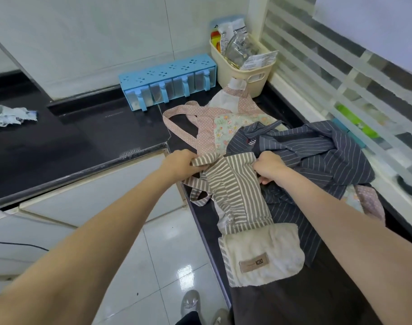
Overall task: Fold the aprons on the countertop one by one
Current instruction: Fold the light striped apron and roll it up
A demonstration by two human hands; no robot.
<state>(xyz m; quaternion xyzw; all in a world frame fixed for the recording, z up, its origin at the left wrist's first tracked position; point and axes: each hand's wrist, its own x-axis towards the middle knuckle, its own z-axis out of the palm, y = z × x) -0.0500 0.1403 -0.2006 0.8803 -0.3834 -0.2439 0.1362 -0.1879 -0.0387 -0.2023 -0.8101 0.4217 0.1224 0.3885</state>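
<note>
Fingers (194, 160) of left hand (179, 164) curling round the top edge of the brown-striped apron (235, 191), pinching it beside a strap; fingers of right hand (269, 168) clenching the same edge at its other corner, knuckles up. Holding that top edge stretched between both hands, centre of the frame.

Lying lengthwise down the dark countertop (120, 132), this apron: bib end up in the hands, cream pocket panel (263, 256) with its small brown label toward the lower centre. Trailing loose below the left hand, one strap loop (200, 198), reaching toward the counter's front edge. Resting partly over the navy pinstriped apron (317, 156), crumpled right of centre; beyond that, upper centre, the pink floral apron (226, 127), half buried under the navy one.

Judging from this: working on the first apron, at the spreading and squaring stage, no fold visibly made yet. Next move probably calling for lifting the striped piece clear of the navy heap, laying it flat on bare counter, tucking the straps inward, then bringing one half over the other. Risk worth minding: dragging the navy cloth along, or the loose strap slipping over the edge.

Sitting at the back, a blue spice rack (167, 80) and a cream basket (244, 69).
</note>
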